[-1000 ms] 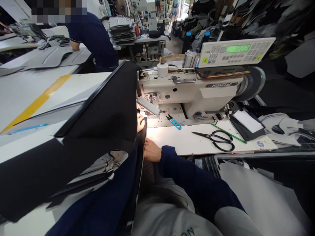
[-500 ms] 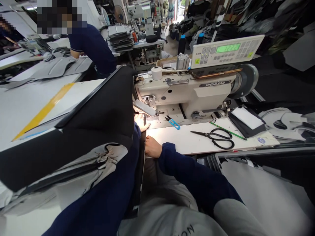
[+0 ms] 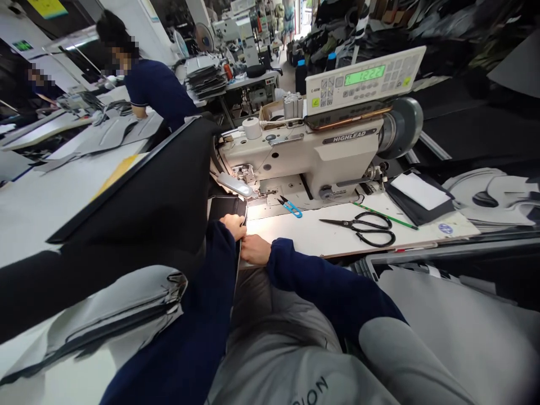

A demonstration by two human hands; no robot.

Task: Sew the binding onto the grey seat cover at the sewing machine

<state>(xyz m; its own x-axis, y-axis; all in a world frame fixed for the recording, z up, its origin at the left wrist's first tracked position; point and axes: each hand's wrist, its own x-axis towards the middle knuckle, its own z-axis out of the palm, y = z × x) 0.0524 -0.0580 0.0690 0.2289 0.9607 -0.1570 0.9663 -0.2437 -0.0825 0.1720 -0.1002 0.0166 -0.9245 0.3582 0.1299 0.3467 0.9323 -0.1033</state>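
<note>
A large black fabric piece (image 3: 143, 202) with pale backing stands folded up on the left and runs beneath the sewing machine's (image 3: 320, 154) needle area. My left hand (image 3: 233, 226) is closed on its edge, in front of the presser foot, fingers curled. Right beside it, nearer my body, my right hand (image 3: 255, 250) is closed on the same fabric edge in a fist-like grip. Fingertips of both hands are partly hidden. Blue thread snips (image 3: 291, 207) lie on the machine bed, and black scissors (image 3: 363, 227) rest farther right.
A green pencil (image 3: 385, 216) and a white card (image 3: 421, 190) on dark cloth lie to the right. Cut grey pieces (image 3: 491, 194) are stacked beyond. The control panel (image 3: 365, 81) sits atop the machine. A co-worker in navy (image 3: 160, 93) leans over the back-left table.
My left hand has drawn back from beside the needle toward my right hand, uncovering flat black fabric near the presser foot. The raised fabric has shifted left. My view has tilted slightly.
</note>
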